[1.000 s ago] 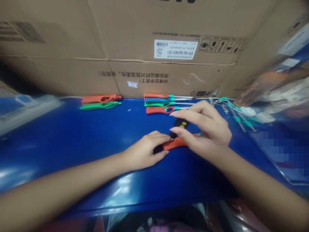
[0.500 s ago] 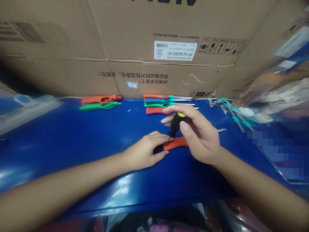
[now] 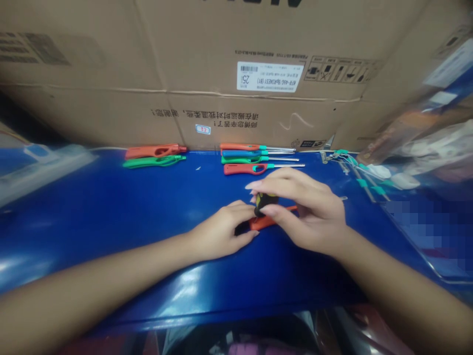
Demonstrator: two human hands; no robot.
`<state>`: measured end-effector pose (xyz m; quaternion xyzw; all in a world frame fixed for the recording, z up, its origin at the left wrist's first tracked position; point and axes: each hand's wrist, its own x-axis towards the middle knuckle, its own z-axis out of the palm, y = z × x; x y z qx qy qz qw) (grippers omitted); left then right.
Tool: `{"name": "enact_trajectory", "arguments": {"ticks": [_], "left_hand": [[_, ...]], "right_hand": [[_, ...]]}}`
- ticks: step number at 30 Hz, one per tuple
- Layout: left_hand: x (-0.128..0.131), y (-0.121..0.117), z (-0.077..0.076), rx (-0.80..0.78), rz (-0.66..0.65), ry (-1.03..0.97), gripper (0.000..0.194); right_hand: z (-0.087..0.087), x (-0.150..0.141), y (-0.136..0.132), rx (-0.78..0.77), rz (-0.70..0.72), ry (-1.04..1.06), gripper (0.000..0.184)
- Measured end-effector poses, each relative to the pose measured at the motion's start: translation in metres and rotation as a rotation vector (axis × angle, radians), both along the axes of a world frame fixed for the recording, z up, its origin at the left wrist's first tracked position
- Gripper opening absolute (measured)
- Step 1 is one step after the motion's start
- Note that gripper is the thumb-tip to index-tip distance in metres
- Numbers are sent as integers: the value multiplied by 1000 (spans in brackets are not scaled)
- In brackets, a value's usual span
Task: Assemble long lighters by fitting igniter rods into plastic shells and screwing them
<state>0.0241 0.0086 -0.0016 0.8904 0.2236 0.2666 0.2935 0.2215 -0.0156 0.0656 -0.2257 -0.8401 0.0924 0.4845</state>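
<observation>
Orange lighter: lies on the blue tabletop between the two hands, its near-left end showing, much of the rest hidden.
Left hand: partly curled, thumb and forefinger closed about the lighter's end from either side; it has not moved.
Right hand: loosely curled, fingertips and thumb closed on the screwdriver.
Screwdriver: its dark handle with yellow marks sits over that end; the tip is too small to tell whether it is seated.
Change: the right hand has shifted its grip, and the handle now shows less between the fingers. The red lighter behind is uncovered again.
Meaning: probably a re-grip between turns, with the driver kept at the same end and the lighter held steady.
Green casing: rests at the back left, beside an orange casing.
</observation>
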Motion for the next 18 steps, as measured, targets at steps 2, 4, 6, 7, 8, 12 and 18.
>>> {"name": "enact_trajectory", "arguments": {"ticks": [2,4,6,7,8,12,18], "left_hand": [[0,0,-1,-5,2,16,26],[0,0,-1,-9,2,30,25],[0,0,0,-14,-3,27,25],[0,0,0,-16,-5,19,25],[0,0,0,-17,-6,11,25],[0,0,0,-8,-3,2,28],[0,0,1,-9,-7,13,23]], "right_hand": [[-1,-2,-3,77,-95,2,32],[-1,-3,-5,73,-145,-16,34],[-1,-3,-6,-16,-118,-29,39],[-1,-2,-6,-59,-88,-32,41],[-1,-2,-6,-81,-59,-33,42],[-1,-3,-3,31,-104,-19,31],[1,-3,-7,42,-107,-49,38]]}}
